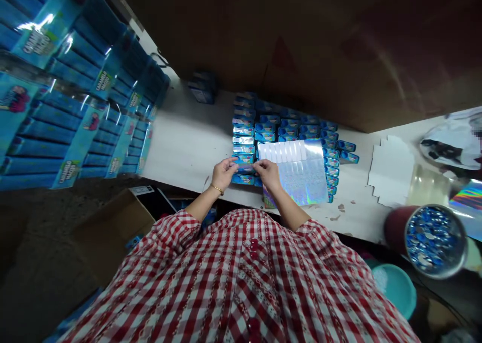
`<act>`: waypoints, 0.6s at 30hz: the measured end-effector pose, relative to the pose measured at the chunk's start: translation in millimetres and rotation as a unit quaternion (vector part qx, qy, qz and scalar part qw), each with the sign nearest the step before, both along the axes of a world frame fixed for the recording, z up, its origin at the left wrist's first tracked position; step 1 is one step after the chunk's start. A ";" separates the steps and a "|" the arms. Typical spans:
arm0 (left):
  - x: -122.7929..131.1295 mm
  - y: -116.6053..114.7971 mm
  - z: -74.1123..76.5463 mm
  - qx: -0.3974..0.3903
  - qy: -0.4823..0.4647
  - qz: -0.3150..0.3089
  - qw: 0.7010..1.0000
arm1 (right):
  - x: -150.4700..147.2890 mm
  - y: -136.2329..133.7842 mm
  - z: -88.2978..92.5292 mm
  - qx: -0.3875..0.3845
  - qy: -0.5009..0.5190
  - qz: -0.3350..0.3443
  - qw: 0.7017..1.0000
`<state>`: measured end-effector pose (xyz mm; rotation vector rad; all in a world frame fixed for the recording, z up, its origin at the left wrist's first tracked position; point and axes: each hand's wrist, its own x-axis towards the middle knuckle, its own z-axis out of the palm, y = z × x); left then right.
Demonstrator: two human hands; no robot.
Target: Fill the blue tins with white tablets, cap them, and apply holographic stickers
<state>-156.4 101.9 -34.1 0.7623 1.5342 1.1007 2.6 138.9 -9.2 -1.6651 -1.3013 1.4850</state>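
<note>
Rows of small blue packs [243,130] lie on the white table [188,142] in front of me. My left hand [225,173] and my right hand [267,174] are close together over the front packs at the left of the rows. Between their pinched fingertips stretches a small clear strip, held at its two ends. A shiny holographic sticker sheet [305,177] lies over the packs, beside and partly under my right hand and forearm. Pale label shapes show along its upper part.
Stacked blue boxes [71,112] stand at the left. A big brown panel [301,41] overhangs the back. At the right are a metal pot [433,240] of blue and silver pieces, a turquoise basin [401,293] and white paper [390,169]. An open carton [113,227] sits low left.
</note>
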 end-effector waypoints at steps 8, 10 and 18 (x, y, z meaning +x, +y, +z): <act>-23.3 15.9 -20.1 0.000 0.187 0.026 0.982 | -33.6 15.0 -15.1 0.104 -0.242 0.085 0.961; -24.3 18.7 -24.5 -0.006 0.203 0.022 0.979 | -37.6 17.1 -15.9 0.107 -0.286 0.111 0.946; -26.7 21.3 -47.7 -0.062 0.174 0.020 0.983 | -31.6 15.7 -13.1 0.148 -0.432 0.221 0.862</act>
